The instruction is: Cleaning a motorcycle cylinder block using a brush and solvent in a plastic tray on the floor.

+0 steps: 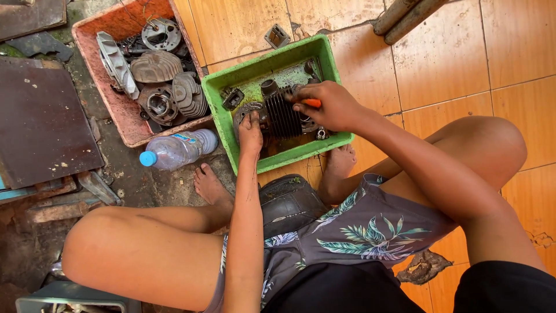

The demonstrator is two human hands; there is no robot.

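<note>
Head view looks straight down on a seated person's bare legs and both arms reaching into a shallow green plastic tray [223, 110] on the orange tiled floor [452, 52]. In the tray lies a dark finned metal engine cylinder [282, 113], greasy and on its side, near the tray's middle. The left hand [250, 130] presses down on the round grey metal part at the cylinder's left end, fingers curled against it, steadying rather than wrapping it. The right hand [327, 107] is closed around an orange-handled tool [311, 102], whose handle pokes out between thumb and fingers; its tip is hidden where it meets the cylinder's fins. So the cylinder sits between the two hands, touching both the left palm and the tool.

Just left of the green tray stands a reddish rectangular tray [124, 124] heaped with grey engine castings. A clear plastic bottle with a blue cap [176, 149] lies on its side below it, beside the person's left foot.
</note>
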